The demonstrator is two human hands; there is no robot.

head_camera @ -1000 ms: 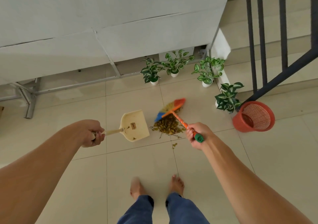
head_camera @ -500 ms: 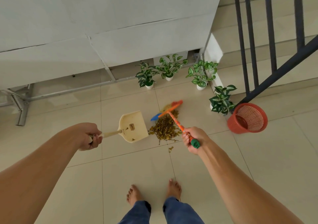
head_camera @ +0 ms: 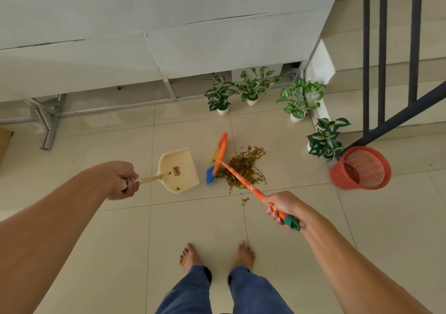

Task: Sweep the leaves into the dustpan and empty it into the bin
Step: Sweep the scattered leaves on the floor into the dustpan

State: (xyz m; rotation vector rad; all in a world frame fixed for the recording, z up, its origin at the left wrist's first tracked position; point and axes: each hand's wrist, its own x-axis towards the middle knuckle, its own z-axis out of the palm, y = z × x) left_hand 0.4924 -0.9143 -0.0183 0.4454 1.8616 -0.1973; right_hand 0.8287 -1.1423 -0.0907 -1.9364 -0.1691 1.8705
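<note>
A pile of dry brown leaves (head_camera: 243, 166) lies on the tiled floor ahead of my feet, with a small stray bit (head_camera: 245, 200) nearer me. My right hand (head_camera: 283, 207) grips the orange handle of a small broom (head_camera: 237, 176); its orange and blue head (head_camera: 217, 159) stands between the dustpan and the pile. My left hand (head_camera: 121, 179) holds the wooden handle of a cream dustpan (head_camera: 178, 170), which sits left of the broom head with a few leaf bits in it. A red mesh bin (head_camera: 360, 169) stands on the right.
Several potted green plants (head_camera: 251, 86) line the wall base beyond the leaves, one (head_camera: 325, 137) right beside the bin. A dark stair railing (head_camera: 386, 48) and steps rise at the right. Metal frame legs (head_camera: 49, 125) stand at the left. My bare feet (head_camera: 217, 255) are below.
The broom head has swung from the far side of the leaf pile to its left side, next to the dustpan. The dustpan has stayed about where it was.
</note>
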